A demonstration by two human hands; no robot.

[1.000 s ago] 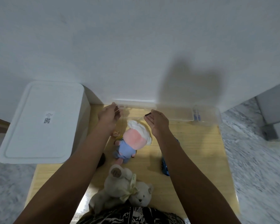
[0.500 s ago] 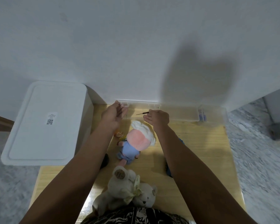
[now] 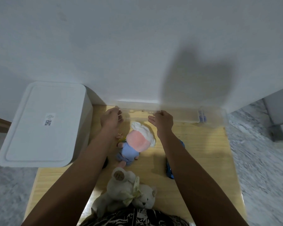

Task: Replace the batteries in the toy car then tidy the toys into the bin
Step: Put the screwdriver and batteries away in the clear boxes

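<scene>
Both hands had reached the clear plastic box at the wooden desk's back, right hand now open, screwdriver seemingly stowed; left hand's grip unclear.

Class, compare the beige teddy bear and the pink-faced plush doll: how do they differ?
The teddy bear is beige all over; the doll has a pink face, white hair and blue clothes. The teddy bear lies at the table's near edge; the doll lies farther back, between the forearms. Both are soft toys lying on the table.
</scene>
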